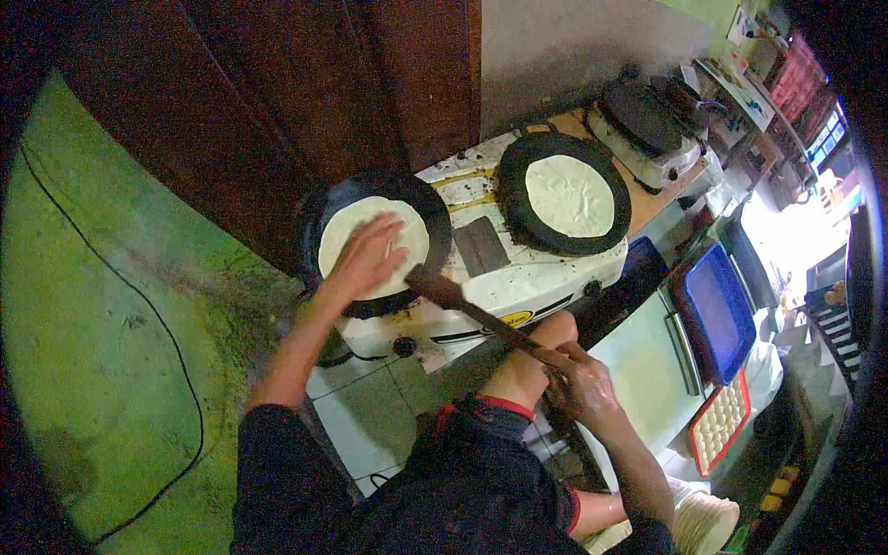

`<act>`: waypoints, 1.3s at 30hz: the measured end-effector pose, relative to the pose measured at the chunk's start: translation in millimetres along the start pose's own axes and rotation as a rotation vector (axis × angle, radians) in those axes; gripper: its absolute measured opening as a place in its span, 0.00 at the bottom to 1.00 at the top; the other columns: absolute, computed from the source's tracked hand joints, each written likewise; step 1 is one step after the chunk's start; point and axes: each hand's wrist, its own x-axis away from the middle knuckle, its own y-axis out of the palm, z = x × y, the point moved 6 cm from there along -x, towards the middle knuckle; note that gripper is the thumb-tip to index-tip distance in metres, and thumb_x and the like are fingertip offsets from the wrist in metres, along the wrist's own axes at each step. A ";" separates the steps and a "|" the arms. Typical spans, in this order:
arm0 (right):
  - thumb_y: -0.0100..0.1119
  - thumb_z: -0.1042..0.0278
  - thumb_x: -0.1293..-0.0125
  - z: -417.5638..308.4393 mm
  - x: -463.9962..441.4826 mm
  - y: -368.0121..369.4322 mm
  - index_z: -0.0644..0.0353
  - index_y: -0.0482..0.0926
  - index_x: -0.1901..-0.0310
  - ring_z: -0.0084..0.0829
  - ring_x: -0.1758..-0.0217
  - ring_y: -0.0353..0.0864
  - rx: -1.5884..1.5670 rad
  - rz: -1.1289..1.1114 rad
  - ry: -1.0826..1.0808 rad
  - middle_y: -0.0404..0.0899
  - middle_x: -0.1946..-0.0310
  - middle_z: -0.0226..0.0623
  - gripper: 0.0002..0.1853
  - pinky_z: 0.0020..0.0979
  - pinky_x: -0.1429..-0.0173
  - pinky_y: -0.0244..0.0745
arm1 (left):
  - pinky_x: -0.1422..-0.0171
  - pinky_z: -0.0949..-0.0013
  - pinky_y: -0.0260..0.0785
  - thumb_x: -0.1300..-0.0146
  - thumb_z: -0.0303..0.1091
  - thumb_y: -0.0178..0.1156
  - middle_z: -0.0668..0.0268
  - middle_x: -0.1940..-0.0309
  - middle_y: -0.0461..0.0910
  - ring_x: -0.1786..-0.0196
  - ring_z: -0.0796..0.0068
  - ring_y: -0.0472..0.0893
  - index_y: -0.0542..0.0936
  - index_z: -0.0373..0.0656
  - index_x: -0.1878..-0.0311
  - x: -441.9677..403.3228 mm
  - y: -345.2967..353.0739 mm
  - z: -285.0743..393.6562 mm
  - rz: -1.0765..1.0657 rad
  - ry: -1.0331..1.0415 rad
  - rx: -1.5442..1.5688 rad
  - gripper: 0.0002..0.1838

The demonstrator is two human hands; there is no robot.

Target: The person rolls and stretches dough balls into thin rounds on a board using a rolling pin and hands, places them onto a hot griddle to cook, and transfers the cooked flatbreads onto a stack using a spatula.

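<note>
A round, pale flatbread (pixel 338 229) lies in the left black pan (pixel 435 205) on the stove. My left hand (pixel 372 254) is over it with fingers stretched out; whether they press on the dough I cannot tell. In my right hand (pixel 585 390) is the handle of a dark wooden spatula (pixel 439 289). Its flat blade reaches the near right rim of that pan, close to the bread's edge. Another flatbread (pixel 569 196), slightly wrinkled, rests in the right black pan (pixel 518 222).
The white two-burner stove (pixel 546 287) stands against a dark wooden panel (pixel 277 83). To the right are a pale work board (pixel 638 370), a blue tray (pixel 717 310), a red-rimmed tray (pixel 721 425) of dough balls and a stack of flatbreads (pixel 705 523). A black cable (pixel 166 324) crosses the green floor.
</note>
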 end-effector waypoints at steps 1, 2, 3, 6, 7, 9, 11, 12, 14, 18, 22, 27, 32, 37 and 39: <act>0.61 0.71 0.40 -11.6 7.2 -23.2 0.48 0.79 0.42 0.51 0.64 0.86 0.002 0.060 -0.048 0.81 0.57 0.46 0.22 0.48 0.60 0.82 | 0.17 0.44 0.43 0.29 0.55 0.56 0.49 0.20 0.52 0.18 0.47 0.52 0.62 0.39 0.23 -3.3 10.5 -18.9 -0.140 -0.179 -0.137 0.39; 0.62 0.72 0.40 -15.9 13.4 -31.5 0.48 0.79 0.42 0.51 0.64 0.86 0.015 0.061 -0.028 0.80 0.58 0.46 0.23 0.48 0.60 0.82 | 0.17 0.42 0.41 0.29 0.58 0.53 0.47 0.19 0.48 0.18 0.44 0.49 0.58 0.39 0.22 -2.9 22.1 -36.0 -0.198 -0.330 -0.139 0.42; 0.62 0.72 0.41 -19.4 17.8 -37.3 0.47 0.79 0.41 0.51 0.65 0.86 0.029 0.064 -0.007 0.80 0.60 0.46 0.23 0.47 0.61 0.82 | 0.18 0.39 0.40 0.28 0.61 0.50 0.46 0.19 0.44 0.18 0.41 0.47 0.54 0.39 0.21 -2.9 38.1 -54.1 -0.254 -0.478 -0.142 0.44; 0.56 0.58 0.31 -28.4 20.1 -31.8 0.50 0.77 0.39 0.58 0.54 0.84 -0.129 -0.081 0.171 0.81 0.54 0.52 0.20 0.50 0.50 0.79 | 0.19 0.32 0.36 0.27 0.69 0.36 0.39 0.20 0.44 0.20 0.31 0.47 0.44 0.36 0.19 -9.5 66.5 -84.5 -0.368 -0.707 -0.223 0.50; 0.53 0.54 0.29 -30.6 12.8 -17.2 0.51 0.76 0.39 0.59 0.51 0.83 -0.232 -0.136 0.273 0.82 0.52 0.54 0.21 0.51 0.47 0.78 | 0.19 0.33 0.37 0.27 0.70 0.35 0.40 0.20 0.43 0.20 0.30 0.49 0.43 0.35 0.19 -11.8 59.7 -73.2 -0.425 -0.774 -0.203 0.50; 0.45 0.45 0.25 -35.6 -19.4 29.1 0.56 0.75 0.39 0.62 0.45 0.80 -0.391 -0.087 0.286 0.81 0.49 0.58 0.26 0.51 0.39 0.73 | 0.20 0.31 0.41 0.27 0.70 0.31 0.40 0.20 0.46 0.23 0.29 0.56 0.45 0.39 0.19 -13.9 68.4 -81.3 -0.436 -0.818 -0.188 0.48; 0.42 0.39 0.24 -57.1 -87.9 70.2 0.61 0.74 0.41 0.62 0.46 0.80 -0.379 -0.157 0.354 0.81 0.49 0.62 0.30 0.53 0.40 0.74 | 0.21 0.29 0.37 0.27 0.68 0.33 0.36 0.24 0.54 0.22 0.32 0.55 0.48 0.35 0.20 -27.0 60.7 -106.3 -0.285 -0.734 -0.255 0.48; 0.43 0.42 0.24 -71.4 -125.6 93.1 0.60 0.74 0.41 0.62 0.49 0.81 -0.375 -0.058 0.180 0.81 0.51 0.60 0.28 0.54 0.44 0.76 | 0.21 0.29 0.36 0.26 0.68 0.33 0.36 0.24 0.56 0.22 0.33 0.56 0.49 0.35 0.20 -30.4 44.3 -103.6 -0.201 -0.722 -0.247 0.47; 0.44 0.48 0.23 -91.9 -164.6 117.8 0.58 0.73 0.41 0.62 0.56 0.82 -0.338 0.120 -0.104 0.80 0.54 0.57 0.23 0.55 0.51 0.78 | 0.21 0.28 0.36 0.26 0.67 0.33 0.36 0.25 0.58 0.22 0.37 0.57 0.52 0.36 0.20 -35.0 -13.1 -75.6 -0.028 -0.717 -0.187 0.46; 0.49 0.67 0.28 -96.4 -158.9 112.6 0.50 0.73 0.37 0.53 0.63 0.83 -0.350 0.318 -0.286 0.75 0.60 0.49 0.19 0.51 0.59 0.79 | 0.19 0.37 0.42 0.24 0.63 0.39 0.39 0.25 0.60 0.21 0.43 0.59 0.56 0.39 0.21 -36.3 -94.6 -29.4 0.298 -0.546 -0.014 0.41; 0.57 0.72 0.33 -8.0 -33.7 100.1 0.55 0.75 0.38 0.47 0.61 0.82 -0.419 0.417 -0.047 0.78 0.60 0.47 0.21 0.44 0.58 0.79 | 0.18 0.56 0.50 0.24 0.42 0.53 0.43 0.26 0.62 0.23 0.49 0.62 0.59 0.33 0.24 -30.6 -99.7 73.7 0.797 -0.159 0.324 0.33; 0.55 0.76 0.31 59.2 243.0 33.8 0.60 0.78 0.41 0.47 0.53 0.83 -0.278 0.732 0.522 0.81 0.57 0.48 0.18 0.40 0.49 0.78 | 0.18 0.57 0.48 0.24 0.35 0.52 0.46 0.27 0.63 0.23 0.52 0.62 0.60 0.29 0.26 -48.0 66.9 271.6 0.373 0.063 0.947 0.30; 0.48 0.77 0.25 42.3 485.5 60.4 0.63 0.77 0.41 0.44 0.48 0.84 -0.003 1.079 1.137 0.82 0.50 0.50 0.15 0.38 0.45 0.77 | 0.27 0.59 0.66 0.25 0.36 0.55 0.46 0.32 0.71 0.30 0.57 0.73 0.64 0.31 0.29 65.5 208.8 549.0 -0.678 0.250 1.222 0.28; 0.53 0.71 0.28 -2.9 600.8 133.9 0.63 0.77 0.43 0.50 0.51 0.84 -0.061 1.260 1.696 0.83 0.54 0.50 0.14 0.42 0.45 0.79 | 0.40 0.64 0.72 0.24 0.42 0.54 0.63 0.44 0.78 0.42 0.68 0.79 0.69 0.44 0.33 245.9 328.4 705.7 -1.555 0.094 1.337 0.22; 0.54 0.70 0.27 -10.3 622.0 172.0 0.60 0.77 0.43 0.45 0.55 0.86 -0.318 1.282 1.835 0.85 0.57 0.46 0.14 0.41 0.48 0.80 | 0.53 0.61 0.76 0.25 0.41 0.54 0.59 0.49 0.80 0.49 0.64 0.82 0.71 0.40 0.38 288.1 334.2 724.2 -1.650 -0.220 1.259 0.20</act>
